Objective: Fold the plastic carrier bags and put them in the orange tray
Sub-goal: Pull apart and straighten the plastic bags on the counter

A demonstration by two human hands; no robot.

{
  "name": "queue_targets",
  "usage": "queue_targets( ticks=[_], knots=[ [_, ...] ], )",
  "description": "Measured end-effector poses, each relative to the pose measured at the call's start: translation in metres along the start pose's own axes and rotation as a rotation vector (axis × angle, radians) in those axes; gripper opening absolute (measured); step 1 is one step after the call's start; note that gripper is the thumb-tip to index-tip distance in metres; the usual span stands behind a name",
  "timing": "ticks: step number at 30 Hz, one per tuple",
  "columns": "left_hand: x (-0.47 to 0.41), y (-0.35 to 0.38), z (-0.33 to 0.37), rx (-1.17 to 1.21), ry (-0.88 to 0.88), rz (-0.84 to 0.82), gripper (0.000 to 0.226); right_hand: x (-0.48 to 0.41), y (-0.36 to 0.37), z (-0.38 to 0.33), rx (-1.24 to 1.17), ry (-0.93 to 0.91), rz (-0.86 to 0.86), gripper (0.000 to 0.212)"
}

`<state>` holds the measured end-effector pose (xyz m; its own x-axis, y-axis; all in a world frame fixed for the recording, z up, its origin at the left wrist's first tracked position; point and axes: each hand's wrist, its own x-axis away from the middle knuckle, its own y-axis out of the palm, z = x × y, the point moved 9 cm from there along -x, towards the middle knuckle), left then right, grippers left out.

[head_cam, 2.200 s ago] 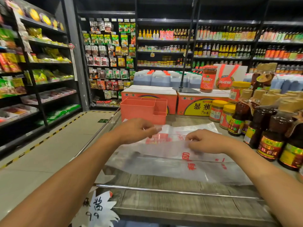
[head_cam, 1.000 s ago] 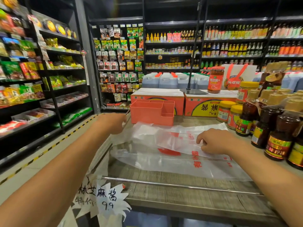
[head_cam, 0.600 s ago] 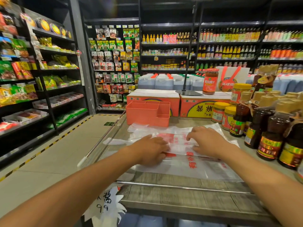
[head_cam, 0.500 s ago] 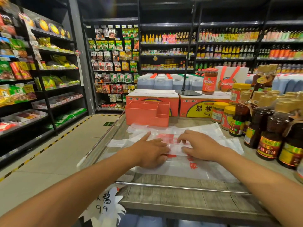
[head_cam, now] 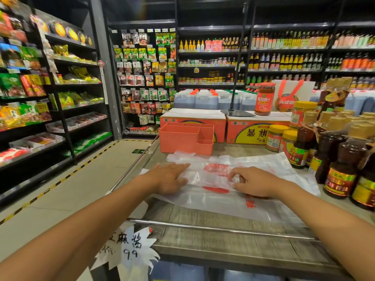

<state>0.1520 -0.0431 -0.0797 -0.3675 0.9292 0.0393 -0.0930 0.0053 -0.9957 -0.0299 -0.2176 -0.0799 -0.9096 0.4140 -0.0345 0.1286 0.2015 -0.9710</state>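
The carrier bag [head_cam: 211, 176] lies half-folded on the counter [head_cam: 203, 218]. The left hand [head_cam: 168, 179] presses flat at its 9 o'clock end, and the right hand [head_cam: 253, 181] pinches the fold at 3 o'clock. The orange tray [head_cam: 182, 138], at 12 o'clock, shows no bag, so both folding and placing remain.

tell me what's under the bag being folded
Another flat bag lies under the folded bag, on the wooden table. Whether more bags lie beneath is hidden.
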Motion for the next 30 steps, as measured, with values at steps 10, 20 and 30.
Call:
queue_targets(
  ticks=[10,20,30],
  knots=[
    [0.009,-0.052,-0.026,-0.246,-0.153,0.324,0.012,-0.001,0.001,0.008,-0.032,0.02,0.019,0.019],
    [0.016,-0.026,-0.037,-0.142,-0.088,0.038,0.032,-0.001,0.002,0.008,-0.009,0.038,0.01,0.016],
    [0.009,-0.034,-0.009,-0.191,-0.016,0.175,0.041,0.004,-0.005,-0.004,0.064,0.02,0.055,0.026]
  ],
)
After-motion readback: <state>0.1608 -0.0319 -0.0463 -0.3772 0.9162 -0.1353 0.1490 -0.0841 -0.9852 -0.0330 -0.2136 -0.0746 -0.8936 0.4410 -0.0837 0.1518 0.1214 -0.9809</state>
